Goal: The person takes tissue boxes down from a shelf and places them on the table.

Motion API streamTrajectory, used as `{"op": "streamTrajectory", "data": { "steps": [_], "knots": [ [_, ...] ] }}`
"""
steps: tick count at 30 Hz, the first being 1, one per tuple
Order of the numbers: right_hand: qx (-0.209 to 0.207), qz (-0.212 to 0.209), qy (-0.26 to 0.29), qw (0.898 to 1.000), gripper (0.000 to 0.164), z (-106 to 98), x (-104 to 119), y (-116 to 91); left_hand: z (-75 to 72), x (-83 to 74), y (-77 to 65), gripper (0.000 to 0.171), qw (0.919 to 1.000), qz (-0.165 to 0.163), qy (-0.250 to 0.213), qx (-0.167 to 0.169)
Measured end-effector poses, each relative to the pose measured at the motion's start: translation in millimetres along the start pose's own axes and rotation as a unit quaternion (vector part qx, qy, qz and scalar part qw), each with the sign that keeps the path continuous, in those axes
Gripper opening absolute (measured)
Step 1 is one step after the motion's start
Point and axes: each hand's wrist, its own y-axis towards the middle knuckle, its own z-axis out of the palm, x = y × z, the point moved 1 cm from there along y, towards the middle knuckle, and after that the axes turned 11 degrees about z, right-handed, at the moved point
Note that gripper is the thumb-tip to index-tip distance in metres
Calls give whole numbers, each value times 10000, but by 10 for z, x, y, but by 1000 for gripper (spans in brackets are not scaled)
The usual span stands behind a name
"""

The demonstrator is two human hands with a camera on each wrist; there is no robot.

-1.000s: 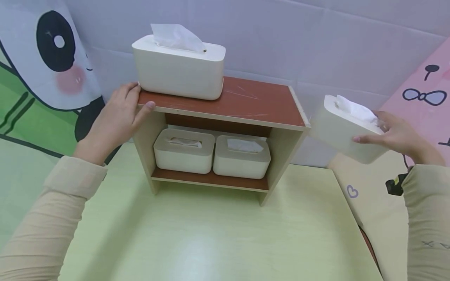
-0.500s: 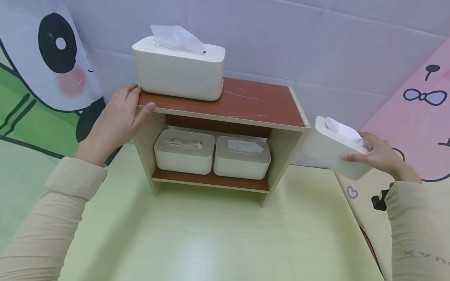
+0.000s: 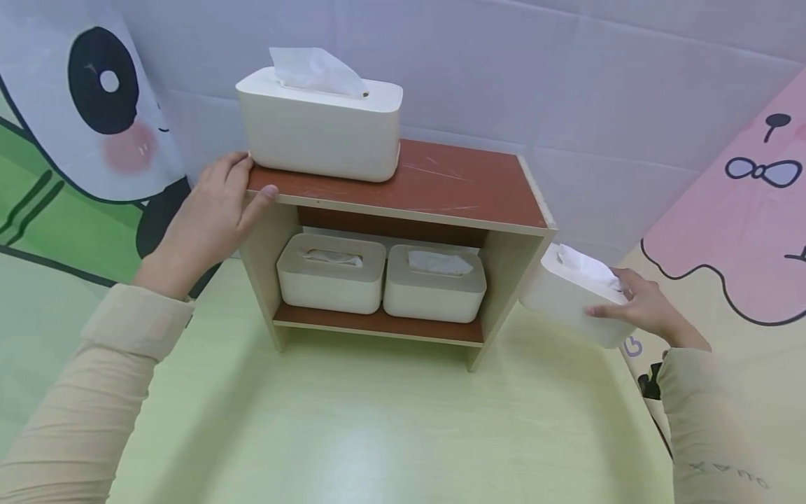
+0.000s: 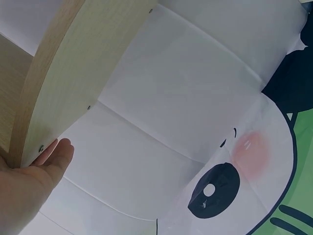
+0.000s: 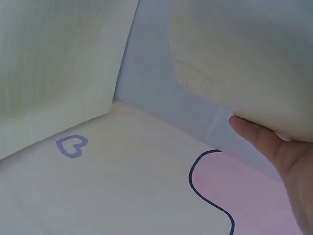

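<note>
My right hand (image 3: 651, 308) grips a white tissue box (image 3: 569, 297), thumb along its front face and fingers over its far side. The box is tilted, just right of a small two-level shelf (image 3: 469, 178), with a tissue poking out of its top. In the right wrist view the box's underside (image 5: 244, 63) shows above the thumb. My left hand (image 3: 204, 213) holds the shelf's top left corner, thumb on the front edge. Its fingers (image 4: 61, 154) reach round the side panel (image 4: 73, 73) in the left wrist view.
A larger tissue box (image 3: 321, 129) stands on the shelf's red top at the left. Two more tissue boxes (image 3: 330, 283) sit side by side on the lower board. The shelf stands on a pale table (image 3: 378, 427) against a white cloth backdrop (image 3: 478, 70).
My right hand has carried the tissue box down and to the left, toward the shelf's right side. The left hand and the other boxes stay in place.
</note>
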Motion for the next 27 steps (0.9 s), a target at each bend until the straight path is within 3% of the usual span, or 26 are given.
{"op": "streamTrajectory", "data": {
  "steps": [10, 27],
  "knots": [
    [-25, 73, -20, 10000, 89, 347, -140, 40, -5, -9, 7, 68, 10000, -20, 42, 29],
    [-310, -350, -312, 9984, 87, 852, -358, 170, -2, -7, -9, 69, 9998, -81, 95, 127]
  ]
}}
